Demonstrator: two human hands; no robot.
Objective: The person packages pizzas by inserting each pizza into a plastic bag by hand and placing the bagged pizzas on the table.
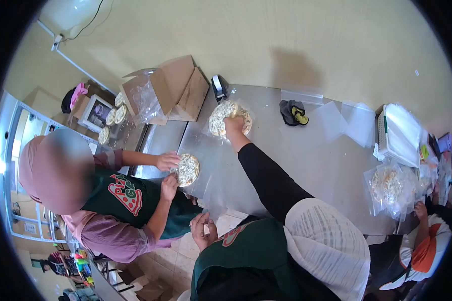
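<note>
My right hand (234,127) reaches across the metal table with its fingers curled onto topped pizzas (220,119), which overlap in clear plastic near the wall. Close to my apron, my left hand (203,231) is closed, and a clear plastic bag (215,194) extends from its fingers. A co-worker's hands (168,175) hold the edge of another small pizza (188,169), to the left of my bag. How my right fingertips grip is hidden behind the hand.
An open cardboard box (168,95) and a tape dispenser (219,89) stand by the wall. Dark cloth (293,113) and clear sheets (331,120) lie on the metal table (296,165). At right are bagged pizzas (389,185), a white basket (381,133) and another person.
</note>
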